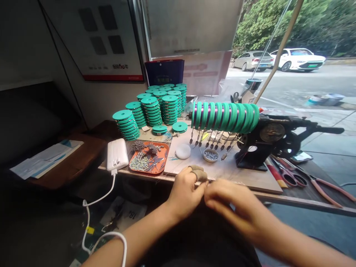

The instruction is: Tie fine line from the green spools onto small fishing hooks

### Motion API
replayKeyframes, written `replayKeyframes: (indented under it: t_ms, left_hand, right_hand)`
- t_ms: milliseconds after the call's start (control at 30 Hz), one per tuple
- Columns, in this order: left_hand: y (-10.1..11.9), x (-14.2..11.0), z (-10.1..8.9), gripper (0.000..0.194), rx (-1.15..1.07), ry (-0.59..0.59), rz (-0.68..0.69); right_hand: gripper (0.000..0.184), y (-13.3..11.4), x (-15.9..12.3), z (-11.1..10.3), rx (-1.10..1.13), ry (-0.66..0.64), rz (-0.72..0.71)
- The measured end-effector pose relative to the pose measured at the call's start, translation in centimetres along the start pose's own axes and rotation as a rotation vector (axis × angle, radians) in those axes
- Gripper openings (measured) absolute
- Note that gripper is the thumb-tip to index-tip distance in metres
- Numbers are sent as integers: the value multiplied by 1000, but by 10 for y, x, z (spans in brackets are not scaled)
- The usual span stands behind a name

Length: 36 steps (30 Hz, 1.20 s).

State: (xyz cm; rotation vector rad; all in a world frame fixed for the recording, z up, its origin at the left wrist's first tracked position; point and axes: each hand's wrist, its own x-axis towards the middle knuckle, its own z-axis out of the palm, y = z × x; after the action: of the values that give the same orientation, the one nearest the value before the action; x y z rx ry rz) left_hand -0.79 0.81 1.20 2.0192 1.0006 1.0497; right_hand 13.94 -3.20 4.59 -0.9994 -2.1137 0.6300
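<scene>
- Left hand (pixel 185 191) and right hand (pixel 233 202) meet at their tips by the near edge of the tabletop (pixel 303 196); cannot tell whether they grip anything.
- Bowl (pixel 211 161) of metal beads (pixel 211 155): near, 12 o'clock; green spools (pixel 224 115): beyond, toward 1.
- Between tips: hidden.

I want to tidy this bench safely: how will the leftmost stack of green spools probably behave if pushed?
The leftmost stack of green spools would probably tip, since it looks taller than wide and seems to lean. They may slide over one another, as no strap shows around them. A fallen one could roll, being round.
</scene>
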Motion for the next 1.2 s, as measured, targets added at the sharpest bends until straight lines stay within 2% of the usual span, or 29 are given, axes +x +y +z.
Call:
replayKeyframes:
  t_ms: [33,100,167,233,300,333,400,467,500,567,667,767,833,933,1033,1100,1200]
  left_hand:
    - [-2,-2,0,12,185,69,175]
    - [-6,-7,2,17,463,214,427]
    - [-7,-9,3,17,626,299,553]
    - [-4,-9,4,17,656,266,597]
    - [1,-7,2,16,528,153,502]
    - [4,-5,1,15,394,87,379]
    - [7,-1,-2,12,22,-22,23]
    - [7,4,-3,9,-350,-87,-332]
    - [6,6,-3,10,-481,-101,-457]
    - [4,8,-2,16,-615,-98,-565]
    - [4,6,2,16,-622,-67,-516]
    - [6,2,4,13,-573,-28,-433]
    - [7,1,5,13,-539,-22,-413]
    - [8,1,5,11,-491,-27,-431]
    - [8,1,4,7,-428,-32,-412]
    - [8,-1,4,4,-276,9,-297]
    - [6,-6,5,11,117,156,32]
  right_hand:
    - [15,0,11,-6,132,-5,128]
    - [16,3,37,-16,333,3,332]
    - [18,7,63,-18,415,-41,433]
    - [20,10,79,-15,430,-124,454]
    - [20,10,81,-13,435,-191,446]
    - [19,9,76,-14,423,-185,429]
    - [14,7,55,-19,289,-35,346]
    - [11,6,28,-26,9,228,204]
    - [10,7,15,-29,-106,303,157]
    - [12,9,-5,-28,-212,305,115]
    - [14,12,-14,-16,-233,235,175]
    - [12,16,-8,-3,-250,229,243]
    - [12,17,-7,3,-256,230,235]
    - [16,12,-14,9,-324,236,98]
    - [23,2,-18,7,-345,165,-64]
    - [22,-3,-8,0,-226,109,-24]
    - [14,1,26,-15,78,33,254]
